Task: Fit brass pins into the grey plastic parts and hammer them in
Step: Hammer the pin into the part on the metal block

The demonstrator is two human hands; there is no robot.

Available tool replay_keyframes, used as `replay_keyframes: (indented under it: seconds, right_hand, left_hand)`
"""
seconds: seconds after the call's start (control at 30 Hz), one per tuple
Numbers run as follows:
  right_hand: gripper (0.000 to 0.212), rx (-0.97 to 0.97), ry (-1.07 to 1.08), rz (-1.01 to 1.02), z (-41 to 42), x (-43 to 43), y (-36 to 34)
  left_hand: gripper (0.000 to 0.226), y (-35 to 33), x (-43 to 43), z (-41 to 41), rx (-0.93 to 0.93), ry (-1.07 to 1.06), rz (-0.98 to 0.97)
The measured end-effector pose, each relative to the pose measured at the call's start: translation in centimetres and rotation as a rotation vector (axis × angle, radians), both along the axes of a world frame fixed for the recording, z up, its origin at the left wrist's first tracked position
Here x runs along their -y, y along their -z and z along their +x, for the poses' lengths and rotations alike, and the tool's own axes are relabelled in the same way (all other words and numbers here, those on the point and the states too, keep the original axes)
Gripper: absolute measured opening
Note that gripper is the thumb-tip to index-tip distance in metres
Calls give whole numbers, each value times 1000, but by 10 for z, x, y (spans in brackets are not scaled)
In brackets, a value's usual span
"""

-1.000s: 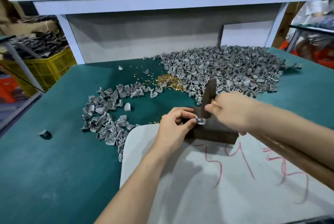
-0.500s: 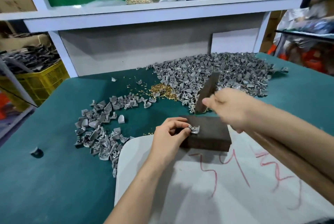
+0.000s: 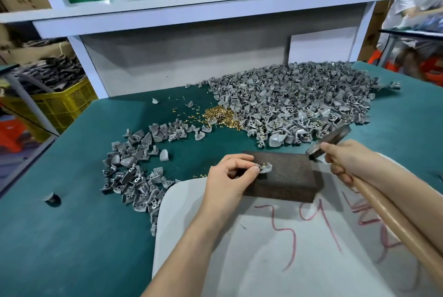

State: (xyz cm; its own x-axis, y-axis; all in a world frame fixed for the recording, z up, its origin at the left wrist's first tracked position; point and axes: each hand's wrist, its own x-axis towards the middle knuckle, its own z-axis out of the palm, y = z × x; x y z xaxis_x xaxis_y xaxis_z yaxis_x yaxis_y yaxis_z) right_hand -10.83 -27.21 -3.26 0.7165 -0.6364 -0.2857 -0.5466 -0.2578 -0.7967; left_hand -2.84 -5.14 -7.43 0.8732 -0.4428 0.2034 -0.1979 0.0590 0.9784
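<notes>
My left hand (image 3: 230, 174) pinches a small grey plastic part (image 3: 265, 167) with brass pins standing in it, held flat on a dark rusty metal block (image 3: 290, 177). My right hand (image 3: 345, 160) grips a wooden-handled hammer (image 3: 328, 139) just below its dark head, which is raised to the right of the block. Loose brass pins (image 3: 219, 114) lie in a little heap on the green table (image 3: 72, 236). A big pile of grey parts (image 3: 299, 105) spreads behind the block.
A smaller heap of grey parts (image 3: 136, 169) lies left of the block. A white board with red writing (image 3: 287, 248) lies in front of me under the block. A white shelf (image 3: 215, 11) carries a bag of pins. Beside the table, at the left, stands a yellow crate (image 3: 62, 105).
The hammer head has swung from above the part to the right and away from the block. My left hand keeps holding the part on the block.
</notes>
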Motion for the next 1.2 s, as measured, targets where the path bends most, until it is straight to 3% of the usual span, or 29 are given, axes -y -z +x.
replay_keyframes:
  seconds: [0.2, 0.4, 0.53, 0.67, 0.87, 1.0, 1.2]
  right_hand:
    - [36, -2, -54, -81, -4, -11, -11]
    - [42, 44, -285, -428, -16, -53, -47]
    - [45, -31, -451, -501, -12, -84, -61]
    - [45, -82, -480, -624, -2, -99, -56]
    - [44, -14, -392, -651, -1, -98, -61]
    - [43, -53, -389, -545, 3, -104, -62]
    - [41, -76, -444, -622, 3, -110, -70]
  left_hand:
    - [18, 0, -2, -2, 21, -7, 12]
    - [28, 2, 3, -9, 167, -61, 45]
    - [30, 3, 6, -9, 231, -88, 99]
    - [32, 4, 8, -10, 213, -100, 83]
    - [30, 4, 8, -10, 184, -100, 52]
    - [32, 4, 7, -12, 215, -92, 73]
    - [33, 3, 7, -11, 202, -85, 50]
